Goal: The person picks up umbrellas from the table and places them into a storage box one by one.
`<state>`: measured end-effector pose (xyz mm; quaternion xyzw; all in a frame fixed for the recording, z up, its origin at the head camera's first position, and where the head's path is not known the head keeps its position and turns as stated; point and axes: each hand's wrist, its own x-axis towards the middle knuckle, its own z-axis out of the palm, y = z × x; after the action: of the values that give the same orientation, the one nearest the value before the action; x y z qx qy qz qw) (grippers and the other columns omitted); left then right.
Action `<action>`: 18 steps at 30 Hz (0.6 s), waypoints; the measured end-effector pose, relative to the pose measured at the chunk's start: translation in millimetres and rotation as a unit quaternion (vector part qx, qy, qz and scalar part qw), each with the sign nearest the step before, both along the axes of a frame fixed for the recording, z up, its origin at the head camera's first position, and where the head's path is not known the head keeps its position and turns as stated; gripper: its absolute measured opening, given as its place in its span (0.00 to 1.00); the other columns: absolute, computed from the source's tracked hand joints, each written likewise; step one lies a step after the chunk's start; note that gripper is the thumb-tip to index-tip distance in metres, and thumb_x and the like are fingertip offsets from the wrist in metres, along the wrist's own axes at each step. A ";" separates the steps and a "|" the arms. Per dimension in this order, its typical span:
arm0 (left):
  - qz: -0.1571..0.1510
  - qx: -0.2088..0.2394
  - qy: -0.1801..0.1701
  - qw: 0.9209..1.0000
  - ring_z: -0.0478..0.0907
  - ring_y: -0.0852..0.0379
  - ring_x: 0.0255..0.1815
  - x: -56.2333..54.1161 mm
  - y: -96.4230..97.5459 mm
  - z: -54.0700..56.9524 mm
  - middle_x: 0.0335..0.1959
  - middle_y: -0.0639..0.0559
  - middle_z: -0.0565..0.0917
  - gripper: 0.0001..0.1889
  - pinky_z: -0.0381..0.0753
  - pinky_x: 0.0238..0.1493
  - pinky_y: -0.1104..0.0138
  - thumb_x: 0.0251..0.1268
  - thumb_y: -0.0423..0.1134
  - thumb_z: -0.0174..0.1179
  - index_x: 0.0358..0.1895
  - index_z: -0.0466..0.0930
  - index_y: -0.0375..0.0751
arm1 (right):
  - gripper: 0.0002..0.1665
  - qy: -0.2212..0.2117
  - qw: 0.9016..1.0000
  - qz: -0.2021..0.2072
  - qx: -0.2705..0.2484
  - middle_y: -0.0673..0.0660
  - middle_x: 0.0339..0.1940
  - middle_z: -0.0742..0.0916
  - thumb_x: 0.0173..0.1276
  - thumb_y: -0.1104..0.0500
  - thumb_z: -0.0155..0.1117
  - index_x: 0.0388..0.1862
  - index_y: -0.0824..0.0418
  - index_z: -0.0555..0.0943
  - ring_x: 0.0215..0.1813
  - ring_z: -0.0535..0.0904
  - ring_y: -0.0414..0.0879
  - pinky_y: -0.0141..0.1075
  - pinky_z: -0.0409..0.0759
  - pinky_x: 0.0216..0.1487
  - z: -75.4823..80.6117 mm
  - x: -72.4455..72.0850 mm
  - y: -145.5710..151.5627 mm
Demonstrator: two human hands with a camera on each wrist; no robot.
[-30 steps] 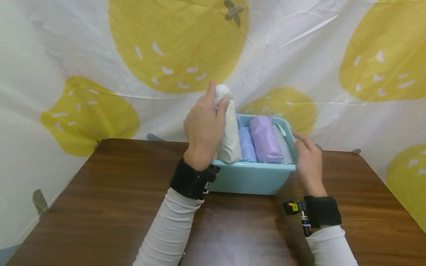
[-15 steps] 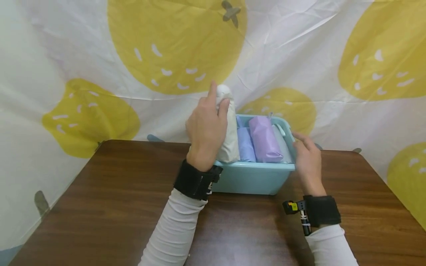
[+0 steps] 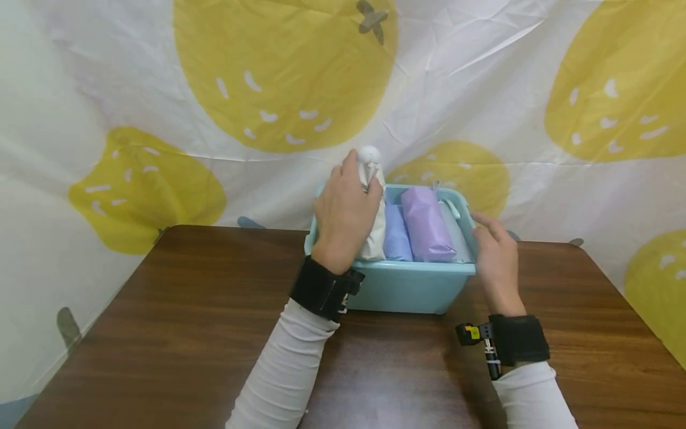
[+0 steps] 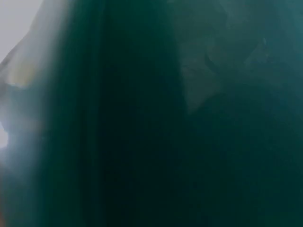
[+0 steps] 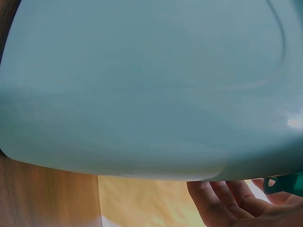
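My left hand (image 3: 345,214) holds a long cream fabric bundle (image 3: 379,232) with a round white knob (image 3: 368,155) at its upper end, pinched between thumb and fingers. The bundle stands tilted inside the left part of a light blue plastic bin (image 3: 407,287); its left side is hidden by the hand. My right hand (image 3: 495,256) grips the bin's right end near the back corner; in the right wrist view its fingers (image 5: 236,198) reach behind the bin's wall (image 5: 142,94). Only a dark, blurred teal bin interior (image 4: 142,142) shows in the left wrist view.
Beside the cream bundle stand a blue pouch (image 3: 398,238), a boxy purple pouch (image 3: 427,226) and a pale grey-blue item (image 3: 455,235) with a strap. The bin rests on a brown wooden table (image 3: 214,333). A white cloth with yellow fruit shapes (image 3: 284,71) hangs behind.
My left hand has moved right and slightly down with the cream bundle, which sits lower in the bin. The bin's left rim has come into sight. My right hand stays put.
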<state>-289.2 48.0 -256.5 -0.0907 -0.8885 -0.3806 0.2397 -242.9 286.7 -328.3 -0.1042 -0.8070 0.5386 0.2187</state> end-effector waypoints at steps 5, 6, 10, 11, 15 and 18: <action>-0.007 -0.018 -0.016 1.000 0.82 0.43 0.49 -4.2 4.9 -6.4 0.54 0.41 0.83 0.27 0.81 0.44 0.49 0.83 0.47 0.54 0.77 0.69 0.41 | 0.31 -0.004 1.000 0.001 -0.002 0.57 0.82 0.70 0.85 0.50 0.43 0.81 0.58 0.71 0.83 0.60 0.56 0.61 0.56 0.79 -0.6 0.0 0.5; -0.009 -0.024 -0.019 1.000 0.82 0.43 0.47 -4.9 6.0 -7.9 0.52 0.41 0.83 0.25 0.81 0.42 0.50 0.83 0.47 0.54 0.75 0.70 0.40 | 0.31 -0.005 1.000 0.001 -0.003 0.57 0.82 0.71 0.85 0.50 0.43 0.81 0.58 0.71 0.83 0.60 0.56 0.61 0.55 0.79 -0.9 0.1 0.4; -0.005 -0.048 -0.037 0.998 0.83 0.44 0.46 -8.4 10.3 -13.5 0.48 0.42 0.83 0.21 0.81 0.41 0.49 0.84 0.47 0.54 0.70 0.72 0.40 | 0.31 -0.003 1.000 0.000 -0.005 0.57 0.82 0.71 0.85 0.50 0.43 0.80 0.58 0.72 0.82 0.61 0.57 0.61 0.56 0.78 -2.0 0.5 -0.9; -0.004 -0.053 -0.043 0.998 0.83 0.43 0.46 -9.0 11.3 -14.6 0.47 0.42 0.83 0.20 0.81 0.42 0.49 0.84 0.47 0.54 0.68 0.73 0.39 | 0.31 -0.003 1.000 0.000 -0.006 0.57 0.82 0.71 0.85 0.50 0.43 0.80 0.58 0.72 0.82 0.61 0.57 0.61 0.56 0.78 -2.0 0.5 -1.3; 0.004 -0.068 -0.057 0.996 0.84 0.43 0.47 -10.8 13.1 -17.4 0.46 0.42 0.84 0.18 0.81 0.43 0.48 0.84 0.47 0.55 0.64 0.75 0.39 | 0.31 -0.001 1.000 0.007 -0.006 0.58 0.81 0.72 0.85 0.50 0.43 0.80 0.58 0.72 0.81 0.62 0.58 0.63 0.57 0.77 -1.4 0.5 -2.7; 0.009 -0.079 -0.071 0.994 0.85 0.42 0.48 -11.2 13.4 -19.2 0.47 0.41 0.85 0.18 0.82 0.44 0.47 0.83 0.47 0.57 0.61 0.75 0.38 | 0.31 0.003 1.000 0.010 -0.005 0.59 0.81 0.72 0.86 0.49 0.42 0.80 0.59 0.72 0.81 0.63 0.59 0.64 0.57 0.77 -0.8 0.2 -3.1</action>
<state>-300.4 61.5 -275.7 -0.0747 -0.9313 -0.3124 0.1717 -242.7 283.6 -329.1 -0.0954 -0.8049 0.5448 0.2149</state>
